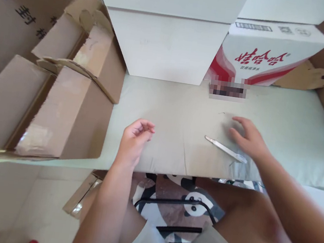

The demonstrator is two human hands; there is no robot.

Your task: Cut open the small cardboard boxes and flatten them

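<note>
Panda-print mat point(159, 191) below near table edge; left hand point(133, 139) at that edge, fingers curled in, can't tell if they pinch anything; scalpel point(224, 148) flat on the cloth-covered table point(169, 112), blade pointing far-left; right hand point(250, 140) just beyond its handle, fingers parted; further back, white box point(168, 50) beside red-and-white purified-water carton point(279, 59)

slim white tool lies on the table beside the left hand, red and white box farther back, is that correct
Not quite: the head view shows the slim white tool beside the right hand, not the left hand. The rest stands.
</note>
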